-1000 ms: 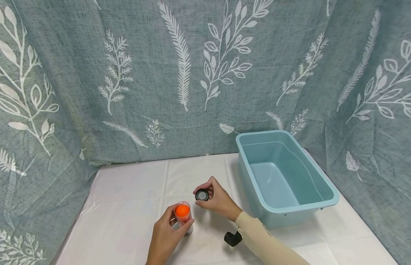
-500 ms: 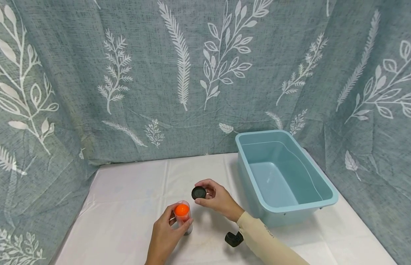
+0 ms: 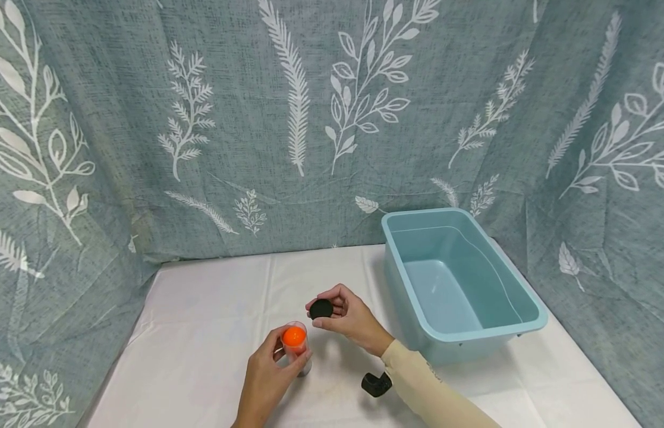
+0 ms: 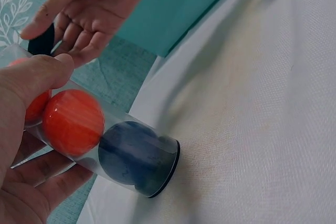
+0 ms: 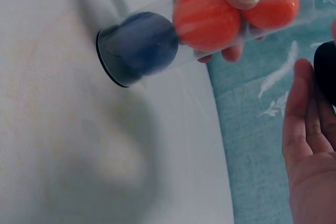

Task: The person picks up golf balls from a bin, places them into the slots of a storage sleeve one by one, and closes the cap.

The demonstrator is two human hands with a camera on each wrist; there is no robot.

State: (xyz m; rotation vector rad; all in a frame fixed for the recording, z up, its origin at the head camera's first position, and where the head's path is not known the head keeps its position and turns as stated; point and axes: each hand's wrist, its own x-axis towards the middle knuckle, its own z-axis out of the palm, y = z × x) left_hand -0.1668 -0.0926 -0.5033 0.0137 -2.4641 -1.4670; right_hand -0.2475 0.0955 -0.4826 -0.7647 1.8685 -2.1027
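Observation:
My left hand (image 3: 266,370) grips a clear plastic tube (image 4: 164,153) from the side, thumb on one side and fingers on the other. Inside, two orange balls (image 4: 73,121) sit above a dark blue ball (image 4: 128,150); the tube's bottom end has a dark rim. The upper orange ball (image 3: 295,336) shows at the open top in the head view. Just right of and beyond that opening, my right hand (image 3: 357,323) pinches a round black cap (image 3: 321,309) between thumb and fingers. Cap and tube are apart in the head view.
A light blue plastic tub (image 3: 412,285) stands at the right of the white-covered table (image 3: 203,339), with nothing visible inside. Beside the right sleeve is a small black object (image 3: 376,384). Patterned curtain (image 3: 230,119) hangs behind and at both sides.
The right hand has turned the cap, so its plain black face now shows instead of the grey-centred one, and shifted it slightly left. The left hand and tube stay almost still.

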